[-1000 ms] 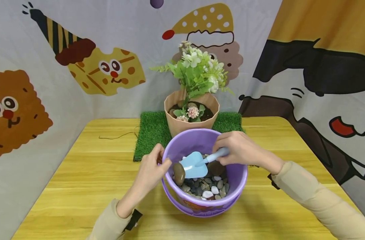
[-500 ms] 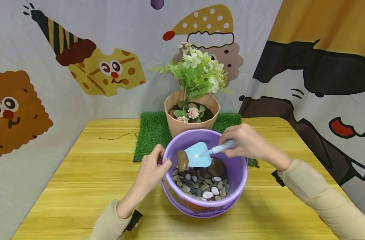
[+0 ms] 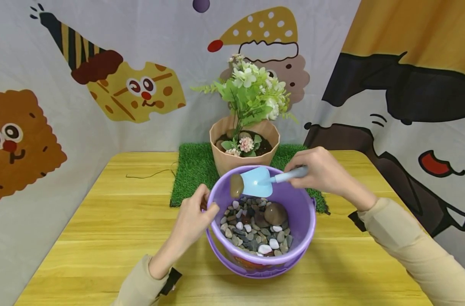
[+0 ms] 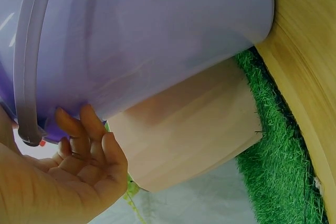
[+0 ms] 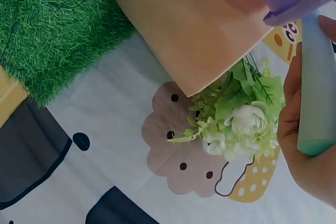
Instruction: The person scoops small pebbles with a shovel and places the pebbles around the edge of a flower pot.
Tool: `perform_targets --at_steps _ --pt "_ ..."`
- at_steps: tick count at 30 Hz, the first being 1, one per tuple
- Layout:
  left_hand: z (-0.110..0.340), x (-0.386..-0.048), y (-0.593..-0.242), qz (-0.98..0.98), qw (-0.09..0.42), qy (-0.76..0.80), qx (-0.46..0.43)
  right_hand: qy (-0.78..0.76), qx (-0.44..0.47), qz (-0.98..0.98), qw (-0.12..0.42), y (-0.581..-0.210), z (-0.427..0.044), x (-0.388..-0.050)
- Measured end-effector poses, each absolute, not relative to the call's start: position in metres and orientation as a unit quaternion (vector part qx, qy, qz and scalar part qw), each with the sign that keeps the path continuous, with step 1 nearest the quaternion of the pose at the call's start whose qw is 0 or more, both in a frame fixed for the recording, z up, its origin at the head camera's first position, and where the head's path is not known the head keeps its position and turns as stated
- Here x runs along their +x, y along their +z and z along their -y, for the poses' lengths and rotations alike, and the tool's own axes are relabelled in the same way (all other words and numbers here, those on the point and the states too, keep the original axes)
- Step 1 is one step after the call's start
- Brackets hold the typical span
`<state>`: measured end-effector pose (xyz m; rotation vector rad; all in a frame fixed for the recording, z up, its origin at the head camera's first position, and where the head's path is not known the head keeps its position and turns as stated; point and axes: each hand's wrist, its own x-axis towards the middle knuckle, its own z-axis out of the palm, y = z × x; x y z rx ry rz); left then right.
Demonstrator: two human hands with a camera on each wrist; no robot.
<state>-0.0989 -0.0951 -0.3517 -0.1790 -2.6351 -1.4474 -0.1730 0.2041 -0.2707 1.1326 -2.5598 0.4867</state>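
My left hand [image 3: 190,219] grips the left rim of a purple bucket [image 3: 264,262]. In the left wrist view its fingertips [image 4: 90,114] touch the outer wall below the rim. My right hand [image 3: 324,175] holds a light blue toy shovel [image 3: 257,183] by its handle, the blade pointing left, over the bucket's far part. A smooth brown stone [image 3: 236,185] sits at the blade's tip. Inside the bucket lie many small grey and white pebbles [image 3: 251,238] and a larger brown stone [image 3: 275,213]. In the right wrist view the fingers wrap round the pale handle [image 5: 316,93].
Just behind the bucket, a peach flowerpot [image 3: 232,160] with white flowers [image 3: 251,83] and dark soil stands on a green grass mat [image 3: 194,170]. A thin dark strand [image 3: 150,174] lies on the wooden table [image 3: 114,221]. Patterned cloth [image 3: 202,106] hangs behind.
My right hand has lifted the shovel and the stone on it up and toward the far rim, uncovering more pebbles. My left hand stays at the rim.
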Motion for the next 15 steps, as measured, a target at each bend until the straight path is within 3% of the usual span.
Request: perform_targets --at_steps 15 --pt "0.095 -0.099 -0.352 0.871 0.060 -0.484 -0.056 0.156 0.333 0.908 0.203 -0.258 -0.202 -0.185"
